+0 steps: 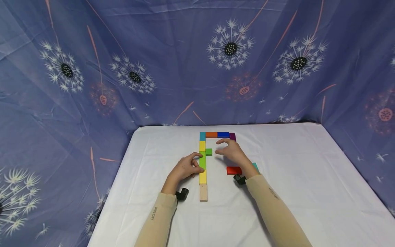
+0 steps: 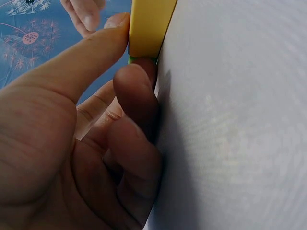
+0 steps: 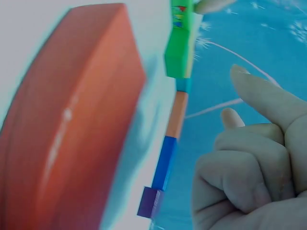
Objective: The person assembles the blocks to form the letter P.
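A column of flat wooden blocks runs down the table: teal (image 1: pixel 202 136), yellow (image 1: pixel 202 145), green (image 1: pixel 202 161), a second yellow (image 1: pixel 202 177) and a plain wood block (image 1: pixel 203 192). My left hand (image 1: pixel 186 167) touches the column with index finger and thumb, the thumb near where green meets the lower yellow block (image 2: pixel 151 28). Its other fingers curl beside the table. Against the column's right side lies a small green block (image 1: pixel 208 152). Just right of it hovers my right hand (image 1: pixel 231 151), holding nothing, thumb and index finger apart; the other fingers are folded (image 3: pixel 240 167).
From the column's top, an orange block (image 1: pixel 211 134), a blue block (image 1: pixel 223 134) and a purple block (image 1: pixel 232 136) extend right. A red block (image 1: pixel 234 170) lies below the right hand. A teal block (image 1: pixel 255 167) is partly hidden by the right wrist. Patterned cloth (image 1: pixel 185 68) hangs behind the white-covered table.
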### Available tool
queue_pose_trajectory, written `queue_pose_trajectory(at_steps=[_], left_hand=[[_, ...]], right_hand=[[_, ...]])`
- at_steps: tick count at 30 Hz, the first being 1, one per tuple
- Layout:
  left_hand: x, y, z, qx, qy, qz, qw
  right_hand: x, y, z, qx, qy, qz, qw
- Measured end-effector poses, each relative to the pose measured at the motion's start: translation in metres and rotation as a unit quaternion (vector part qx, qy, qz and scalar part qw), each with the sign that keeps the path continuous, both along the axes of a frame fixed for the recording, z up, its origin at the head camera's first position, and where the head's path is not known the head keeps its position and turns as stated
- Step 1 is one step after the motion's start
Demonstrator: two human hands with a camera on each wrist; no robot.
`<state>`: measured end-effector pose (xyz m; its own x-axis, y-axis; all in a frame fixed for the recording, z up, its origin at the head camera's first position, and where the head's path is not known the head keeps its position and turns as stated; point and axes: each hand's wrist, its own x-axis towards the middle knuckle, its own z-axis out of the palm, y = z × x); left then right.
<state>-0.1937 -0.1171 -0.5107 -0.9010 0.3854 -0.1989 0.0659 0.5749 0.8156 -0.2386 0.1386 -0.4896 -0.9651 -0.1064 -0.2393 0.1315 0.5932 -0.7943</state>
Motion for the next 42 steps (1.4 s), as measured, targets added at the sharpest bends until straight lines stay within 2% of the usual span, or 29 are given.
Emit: queue_pose_trajectory(at_steps=[9,15,22,32,36,42], left_hand=[[-0.001,0.000,-0.002,0.005,0.003,-0.004,1.0000],[-0.001,-0.002,-0.002,0.014,0.002,-0.007,0.9999],[-0.001,-0.003,-0.003,0.012,-0.001,-0.008,0.9999],[-0.001,-0.001,-0.002,0.012,0.000,-0.010,0.9999],[0.000,-0.001,-0.002,0.006,0.001,-0.011,0.9999],[-0.001,-0.002,-0.002,0.004,0.002,-0.007,1.0000]], right_hand=[[0.026,0.022,0.016,-0.036,0.001,-0.018,0.9992],[0.041,0.038,0.014,-0.076,0.006,-0.020,0.9969],[0.053,0.059,0.014,-0.060,-0.007,-0.016,0.9980],[0.061,0.079,0.005,-0.067,-0.044,0.006,0.9968],[0.062,0.089,0.003,-0.067,-0.071,0.024,0.9950],[0.061,0.098,-0.001,-0.056,-0.085,0.058,0.9931]])
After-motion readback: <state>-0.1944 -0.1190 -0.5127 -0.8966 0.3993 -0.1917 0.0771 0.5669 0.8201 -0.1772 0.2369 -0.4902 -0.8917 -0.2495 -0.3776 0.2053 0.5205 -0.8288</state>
